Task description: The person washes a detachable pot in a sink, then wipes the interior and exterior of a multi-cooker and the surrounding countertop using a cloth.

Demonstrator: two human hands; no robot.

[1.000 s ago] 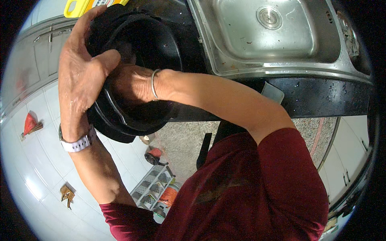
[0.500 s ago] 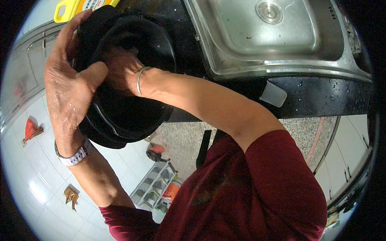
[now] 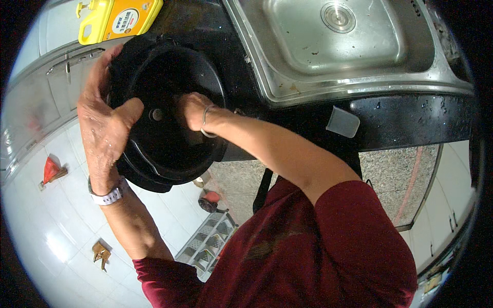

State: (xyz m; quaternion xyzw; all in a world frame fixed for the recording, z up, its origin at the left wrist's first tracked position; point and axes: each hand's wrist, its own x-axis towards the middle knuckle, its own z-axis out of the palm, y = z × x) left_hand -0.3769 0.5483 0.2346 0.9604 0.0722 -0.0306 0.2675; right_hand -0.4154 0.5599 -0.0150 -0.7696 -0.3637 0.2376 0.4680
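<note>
A deep, round black vessel (image 3: 169, 154) is tilted on the counter, its mouth facing me. Inside it is a small round metallic disc (image 3: 155, 114). My left hand (image 3: 105, 120), wet and with a pale watch band at the wrist, grips the vessel's left side, thumb over the rim and fingers along the outside. Deep inside the vessel, my right hand (image 3: 192, 109), with a silver bangle at its wrist, is closed against the right part of the inner wall. Shadow hides its fingertips and anything they hold.
A steel sink (image 3: 303, 66) with a drain lies to the far right. A small translucent scoop-like piece (image 3: 343, 122) rests on the black counter (image 3: 411, 115) near its front edge. A yellow jug with a handle (image 3: 120, 20) stands at the far left. Below is a wire rack (image 3: 209, 241).
My right hand has moved rightward inside the vessel, uncovering the metallic disc. The whole view has shifted a little, showing more of the yellow jug. My left hand keeps its grip.
</note>
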